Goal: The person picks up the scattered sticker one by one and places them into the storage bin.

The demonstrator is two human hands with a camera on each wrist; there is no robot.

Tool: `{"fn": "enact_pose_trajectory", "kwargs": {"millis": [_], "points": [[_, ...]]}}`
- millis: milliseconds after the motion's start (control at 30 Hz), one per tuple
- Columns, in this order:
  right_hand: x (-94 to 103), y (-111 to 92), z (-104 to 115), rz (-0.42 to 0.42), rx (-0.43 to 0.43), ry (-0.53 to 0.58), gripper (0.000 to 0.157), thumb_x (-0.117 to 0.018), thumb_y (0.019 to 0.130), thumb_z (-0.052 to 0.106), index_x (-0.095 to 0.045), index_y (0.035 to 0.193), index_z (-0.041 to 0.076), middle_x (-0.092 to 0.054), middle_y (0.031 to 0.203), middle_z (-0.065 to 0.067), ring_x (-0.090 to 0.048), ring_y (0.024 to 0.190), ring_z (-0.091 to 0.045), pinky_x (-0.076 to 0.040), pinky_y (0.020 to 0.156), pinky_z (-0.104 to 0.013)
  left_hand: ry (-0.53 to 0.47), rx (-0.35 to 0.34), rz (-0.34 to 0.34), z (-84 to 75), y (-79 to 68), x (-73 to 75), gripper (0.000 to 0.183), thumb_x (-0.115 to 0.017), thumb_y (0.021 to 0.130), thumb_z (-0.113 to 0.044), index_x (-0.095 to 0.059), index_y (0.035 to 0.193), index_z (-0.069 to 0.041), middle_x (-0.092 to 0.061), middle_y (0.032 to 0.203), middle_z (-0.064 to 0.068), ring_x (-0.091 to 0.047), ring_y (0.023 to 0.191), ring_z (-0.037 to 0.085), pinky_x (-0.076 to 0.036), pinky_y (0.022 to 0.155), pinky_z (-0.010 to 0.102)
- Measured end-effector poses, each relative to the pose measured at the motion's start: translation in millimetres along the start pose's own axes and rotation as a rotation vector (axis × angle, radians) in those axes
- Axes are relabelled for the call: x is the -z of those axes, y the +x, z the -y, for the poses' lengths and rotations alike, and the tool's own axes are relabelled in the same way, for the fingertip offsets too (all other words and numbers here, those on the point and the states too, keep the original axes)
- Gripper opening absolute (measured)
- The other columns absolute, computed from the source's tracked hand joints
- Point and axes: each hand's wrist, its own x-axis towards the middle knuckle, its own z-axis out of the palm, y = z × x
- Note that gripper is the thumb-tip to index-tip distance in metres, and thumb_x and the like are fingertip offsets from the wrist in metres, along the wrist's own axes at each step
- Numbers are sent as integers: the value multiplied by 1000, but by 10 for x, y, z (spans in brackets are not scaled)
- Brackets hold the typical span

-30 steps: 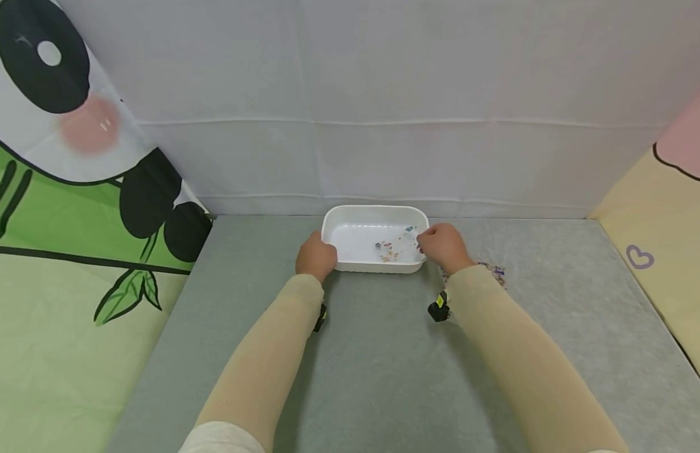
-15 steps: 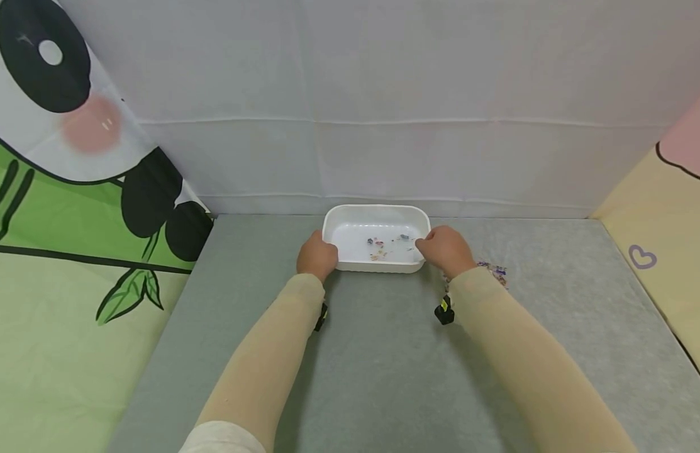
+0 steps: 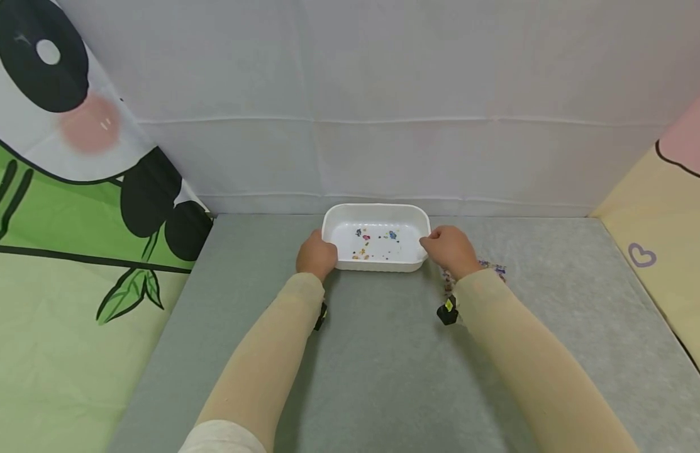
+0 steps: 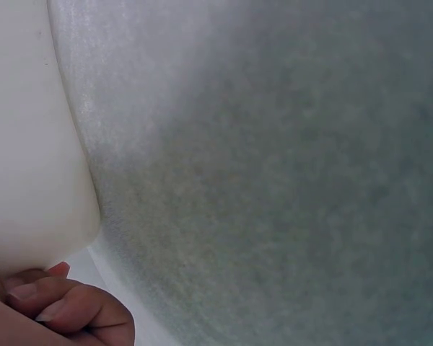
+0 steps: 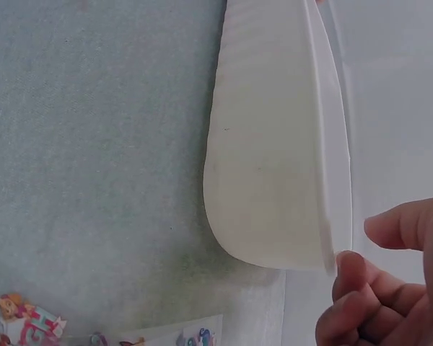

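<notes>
A white rectangular tray [image 3: 378,264] stands against the back wall. My left hand [image 3: 317,255] grips its left end; in the left wrist view, curled fingers [image 4: 86,310] sit by the tray's corner. Several small colourful printed figures [image 3: 365,236], looking like stickers, lie spread in the tray; whether they are loose or on clear film cannot be told. My right hand [image 3: 451,250] is at the right rim. In the right wrist view, its thumb [image 5: 397,225] is apart from the loosely bent index finger [image 5: 352,268], whose tip is at the tray's corner.
A clear strip with colourful printed figures [image 5: 198,336] lies on the grey tabletop [image 3: 378,365], partly behind my right wrist in the head view. A white cloth wall [image 3: 383,157] rises directly behind the tray. Printed panels stand at both sides.
The colourful figures have shifted left across the tray as a group. My right hand has drawn slightly right from over the tray's right end. The left hand and tray stay nearly still.
</notes>
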Motion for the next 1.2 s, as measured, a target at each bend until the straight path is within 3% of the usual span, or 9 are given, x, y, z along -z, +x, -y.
{"fn": "enact_pose_trajectory", "kwargs": {"millis": [267, 633, 967, 1200], "points": [[68, -25, -85, -2, -19, 73, 31, -55, 101, 33, -65, 106, 4, -62, 95, -12, -55, 81, -27, -46, 68, -39, 0, -4, -4, 15, 14, -7, 50, -47, 101, -13, -48, 150, -6, -61, 138, 15, -59, 116, 30, -47, 101, 49], [280, -121, -310, 8, -32, 76, 38, -54, 104, 37, -63, 114, 2, -64, 100, -13, -59, 83, -26, -47, 71, -40, -9, 2, -2, 4, 5, -15, 50, -47, 101, -13, -48, 151, -6, -60, 139, 15, -59, 117, 30, -47, 102, 49], [493, -218, -718, 23, -25, 45, 44, -49, 107, 39, -59, 122, -1, -60, 94, -14, -52, 69, -25, -45, 68, -43, -19, 22, 1, -11, -4, -8, 51, -47, 101, -13, -47, 151, -6, -59, 140, 15, -58, 117, 30, -47, 102, 49], [648, -310, -942, 4, -60, 3, 48, -48, 107, 42, -58, 120, -3, -58, 94, -13, -52, 77, -27, -44, 71, -44, -20, 16, -4, -11, -16, 2, 49, -47, 101, -13, -48, 150, -6, -60, 139, 15, -59, 117, 30, -47, 102, 49]]}}
